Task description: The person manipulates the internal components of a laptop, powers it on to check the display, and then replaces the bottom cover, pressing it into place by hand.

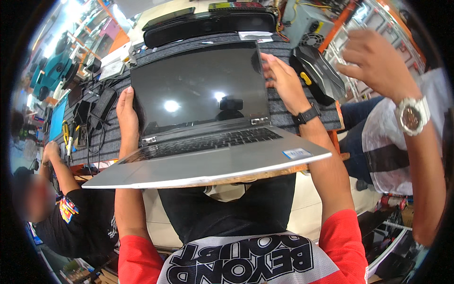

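A silver laptop [208, 161] stands open before me, its dark keyboard toward me and a small blue-and-white sticker on the right palm rest. Its black laptop screen [198, 85] is tilted back, dark, and mirrors two bright lights. Bare metal hinges show at both lower corners of the screen. My left hand [126, 113] grips the screen's left edge; the thumb lies along the side and the other fingers are mostly hidden. At the right edge my right hand [283, 83], with a black watch on the wrist, has its fingers bent against the upper side of the screen.
Behind the laptop lies a long black speaker bar [213, 26] on the grey striped mat [279, 109]. A black case-like object [317, 73] sits at right, cables and a screwdriver [65, 130] at left. A co-worker's raised hand [373, 61] is close at right; another person [71, 213] sits at left.
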Motion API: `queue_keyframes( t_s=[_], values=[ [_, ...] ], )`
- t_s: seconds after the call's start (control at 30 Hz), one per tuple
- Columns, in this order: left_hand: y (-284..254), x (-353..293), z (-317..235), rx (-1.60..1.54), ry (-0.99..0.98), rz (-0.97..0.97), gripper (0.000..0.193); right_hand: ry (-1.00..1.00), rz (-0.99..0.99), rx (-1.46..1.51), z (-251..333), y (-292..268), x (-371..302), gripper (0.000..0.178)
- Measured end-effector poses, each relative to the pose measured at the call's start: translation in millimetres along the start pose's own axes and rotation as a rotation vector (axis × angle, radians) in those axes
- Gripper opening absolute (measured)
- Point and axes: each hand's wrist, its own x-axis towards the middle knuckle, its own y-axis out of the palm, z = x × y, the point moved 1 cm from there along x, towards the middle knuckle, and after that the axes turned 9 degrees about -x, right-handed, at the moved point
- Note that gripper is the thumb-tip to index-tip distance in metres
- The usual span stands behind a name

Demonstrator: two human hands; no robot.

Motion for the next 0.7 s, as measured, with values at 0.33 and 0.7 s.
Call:
queue_keyframes(
  t_s=[0.33,0.7],
  values=[
    [-2,-3,-1,-0.114,-0.036,-0.021,0.028,-0.005,0.074,0.007,-19,-2,-2,0.040],
    [1,-4,-7,-0.038,-0.048,-0.140,0.030,-0.007,-0.012,-0.013,-13,3,-5,0.033]
  ],
)
